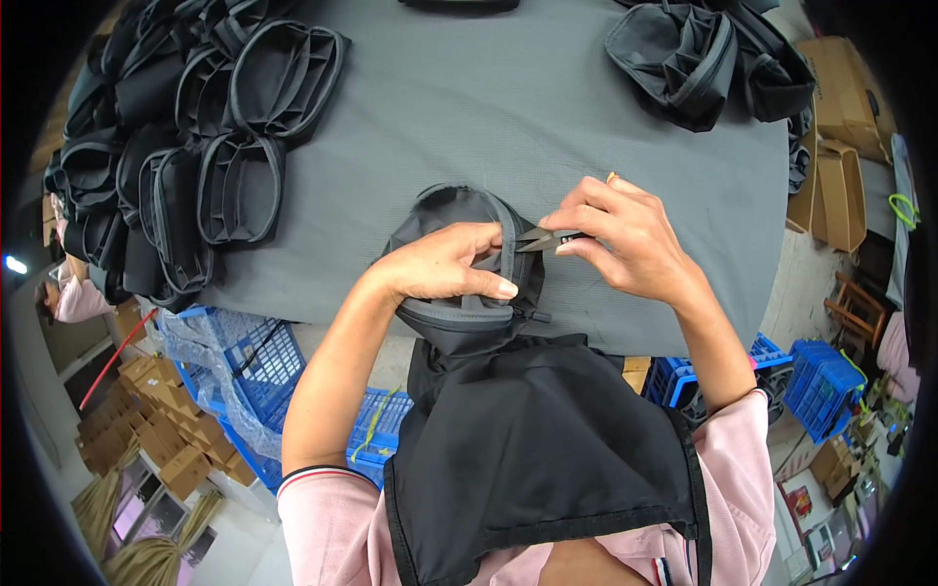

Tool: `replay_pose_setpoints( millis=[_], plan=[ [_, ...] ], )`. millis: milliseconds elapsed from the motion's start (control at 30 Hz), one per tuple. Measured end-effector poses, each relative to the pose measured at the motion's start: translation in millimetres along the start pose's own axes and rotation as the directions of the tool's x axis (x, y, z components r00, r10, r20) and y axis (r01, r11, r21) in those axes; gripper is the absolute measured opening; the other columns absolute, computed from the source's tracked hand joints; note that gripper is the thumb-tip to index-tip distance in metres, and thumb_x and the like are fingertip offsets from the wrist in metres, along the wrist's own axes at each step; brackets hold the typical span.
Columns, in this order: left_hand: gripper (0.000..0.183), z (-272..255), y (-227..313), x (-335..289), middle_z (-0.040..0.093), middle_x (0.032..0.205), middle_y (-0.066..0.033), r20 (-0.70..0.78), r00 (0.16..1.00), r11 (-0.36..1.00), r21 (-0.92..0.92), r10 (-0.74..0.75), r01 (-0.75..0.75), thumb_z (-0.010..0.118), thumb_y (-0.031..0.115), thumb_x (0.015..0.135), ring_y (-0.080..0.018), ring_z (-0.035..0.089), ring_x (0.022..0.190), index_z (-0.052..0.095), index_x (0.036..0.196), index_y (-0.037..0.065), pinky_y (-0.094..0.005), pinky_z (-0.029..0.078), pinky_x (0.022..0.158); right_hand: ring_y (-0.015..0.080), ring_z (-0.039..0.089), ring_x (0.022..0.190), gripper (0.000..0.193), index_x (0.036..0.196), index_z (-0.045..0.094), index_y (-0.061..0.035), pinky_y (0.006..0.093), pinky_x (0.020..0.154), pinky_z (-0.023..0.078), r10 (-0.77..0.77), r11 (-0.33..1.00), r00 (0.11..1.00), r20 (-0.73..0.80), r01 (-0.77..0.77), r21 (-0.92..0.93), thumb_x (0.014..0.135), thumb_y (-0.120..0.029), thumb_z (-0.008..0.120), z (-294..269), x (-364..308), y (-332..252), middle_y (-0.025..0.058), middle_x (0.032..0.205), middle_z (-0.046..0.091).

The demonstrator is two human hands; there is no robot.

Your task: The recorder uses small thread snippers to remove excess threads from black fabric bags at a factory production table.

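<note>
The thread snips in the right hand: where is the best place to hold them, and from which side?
Hold the thread snips by the rear handle part, coming from the right, as the right hand does now. The pointed blades face left toward the grey pouch, which the left hand steadies, so fingers probably belong behind the tips, pinching the two springy arms.

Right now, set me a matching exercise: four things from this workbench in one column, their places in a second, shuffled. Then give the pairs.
Things:
1. left hand
2. right hand
3. stack of black pouches
4. blue crates

Places:
A. below the table's near edge
B. pinching small thread snips
C. piled at the table's left end
D. gripping the dark grey pouch by its zipper rim

Pairs: 1-D, 2-B, 3-C, 4-A
</note>
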State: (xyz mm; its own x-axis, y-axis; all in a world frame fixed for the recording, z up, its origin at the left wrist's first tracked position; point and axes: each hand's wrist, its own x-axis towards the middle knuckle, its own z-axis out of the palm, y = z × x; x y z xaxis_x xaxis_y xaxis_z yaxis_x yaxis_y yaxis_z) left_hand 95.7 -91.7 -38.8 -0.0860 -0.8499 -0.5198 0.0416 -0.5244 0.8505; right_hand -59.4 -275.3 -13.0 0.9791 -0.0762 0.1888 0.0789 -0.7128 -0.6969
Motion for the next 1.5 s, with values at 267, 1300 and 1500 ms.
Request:
replay_pose_setpoints(
  millis=[267, 1300, 1500],
  plan=[
    [0.044, 1, 1, 1, 0.044, 0.07, -0.0011, 0.078, 0.997, 0.999, 0.051, -0.017, 0.013, 0.075, 0.033, 0.069, -0.0126, 0.04, 0.066, 0.051, 0.085, 0.0, -0.0284, 0.034, 0.058, 0.022, 0.046, 0.062, 0.02, 0.089, 0.063, -0.0147, 0.0344, 0.06, 0.04, -0.081, 0.997, 0.982, 0.169, 0.083, -0.005, 0.07, -0.015, 0.069, -3, 8, 3, -0.0018, 0.081, 0.052],
    [0.041, -4, 21, 2, 0.039, 0.064, 0.0012, 0.246, 0.956, 0.973, 0.204, -0.156, 0.106, 0.074, 0.03, 0.07, -0.0124, 0.037, 0.061, 0.052, 0.087, 0.0, -0.0286, 0.033, 0.055, 0.0225, 0.044, 0.061, 0.015, 0.083, 0.063, -0.0124, 0.034, 0.058, 0.038, -0.213, 0.976, 0.935, 0.284, 0.216, 0.023, 0.07, -0.013, 0.068, -9, 23, 4, -0.0018, 0.076, 0.051],
    [0.041, -4, 29, -1, 0.039, 0.065, 0.0006, 0.218, 0.963, 0.974, 0.192, -0.159, 0.117, 0.074, 0.031, 0.07, -0.0121, 0.037, 0.062, 0.048, 0.081, 0.0, -0.029, 0.032, 0.055, 0.0225, 0.043, 0.056, 0.013, 0.083, 0.064, -0.0122, 0.0326, 0.059, 0.038, -0.278, 0.96, 0.935, 0.222, 0.278, 0.03, 0.069, -0.01, 0.067, -7, 18, 8, -0.001, 0.068, 0.051]
  ],
)
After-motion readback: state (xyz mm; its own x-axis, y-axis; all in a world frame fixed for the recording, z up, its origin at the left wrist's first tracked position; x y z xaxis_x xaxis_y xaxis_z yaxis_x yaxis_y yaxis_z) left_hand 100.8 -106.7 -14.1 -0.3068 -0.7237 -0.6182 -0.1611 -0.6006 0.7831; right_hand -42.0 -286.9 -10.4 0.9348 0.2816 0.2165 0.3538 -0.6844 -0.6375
